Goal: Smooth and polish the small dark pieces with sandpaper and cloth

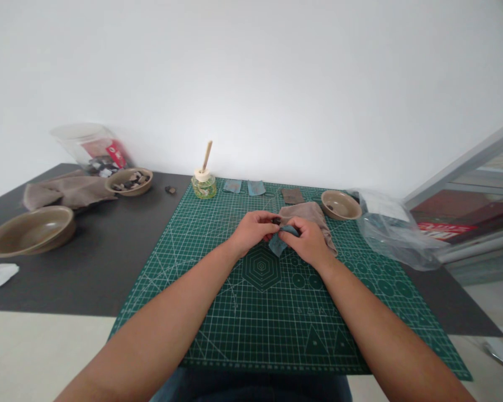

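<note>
Over the middle of the green cutting mat (235, 312), my two hands meet. My right hand (305, 239) is closed on a small blue cloth piece (278, 245), which hangs down between the hands. My left hand (255, 230) is pinched at a small dark piece (276, 221) beside the cloth; its exact shape is too small to tell. Just behind and to the right of them lies a crumpled brown cloth (312, 212), partly covered by my right hand.
Two blue squares (233, 186), a brown square (292, 195), a diffuser bottle (204, 184) and a bowl (341, 205) line the mat's back. A plastic bag (394, 229) lies right. At left are a bowl of pieces (129, 182), a large bowl (29, 230) and brown cloth (69, 191).
</note>
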Motion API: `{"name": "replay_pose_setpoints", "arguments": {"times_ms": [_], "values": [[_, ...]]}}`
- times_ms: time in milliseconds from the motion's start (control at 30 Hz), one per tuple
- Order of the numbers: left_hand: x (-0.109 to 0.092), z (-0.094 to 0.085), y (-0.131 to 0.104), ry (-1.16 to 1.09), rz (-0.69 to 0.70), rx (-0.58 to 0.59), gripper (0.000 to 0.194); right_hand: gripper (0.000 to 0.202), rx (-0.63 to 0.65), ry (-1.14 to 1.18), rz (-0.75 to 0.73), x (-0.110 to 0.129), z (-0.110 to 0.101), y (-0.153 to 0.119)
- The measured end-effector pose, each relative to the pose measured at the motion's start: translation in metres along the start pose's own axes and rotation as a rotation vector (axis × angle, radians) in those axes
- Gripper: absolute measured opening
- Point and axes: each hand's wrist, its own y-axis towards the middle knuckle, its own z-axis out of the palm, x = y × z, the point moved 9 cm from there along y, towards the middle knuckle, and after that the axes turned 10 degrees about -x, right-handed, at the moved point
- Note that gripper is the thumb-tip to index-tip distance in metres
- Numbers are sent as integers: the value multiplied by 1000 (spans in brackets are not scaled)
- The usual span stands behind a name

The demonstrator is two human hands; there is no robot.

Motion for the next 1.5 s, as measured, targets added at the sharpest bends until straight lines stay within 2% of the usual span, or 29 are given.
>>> {"name": "replay_pose_setpoints", "arguments": {"times_ms": [233, 433, 867, 1067, 1233, 1300, 1367, 1500], "values": [[0, -2, 1, 40, -7, -27, 26, 15, -30, -11, 17, -2, -3, 1], [-2, 1, -1, 158, 35, 2, 25, 17, -27, -29, 5, -3, -3, 1], [-5, 0, -2, 178, 69, -1, 14, 19, -51, 29, 78, -8, -6, 1], [-4, -4, 1, 148, 47, -66, 13, 16, -59, 26, 86, -8, -9, 3], [-7, -13, 3, 45, 61, -127, 15, 15, 13, -32, 86, -15, 1, 3], [-10, -16, 2, 43, 103, -142, 18, 16, -20, -73, 86, -17, 0, 3], [-12, -18, 2, 59, 128, -152, 19, 23, -109, -93, 81, -17, -8, 4], [-13, -15, 1, 129, 137, -126, 19, 34, -258, -111, -47, -2, -24, 3]]}}
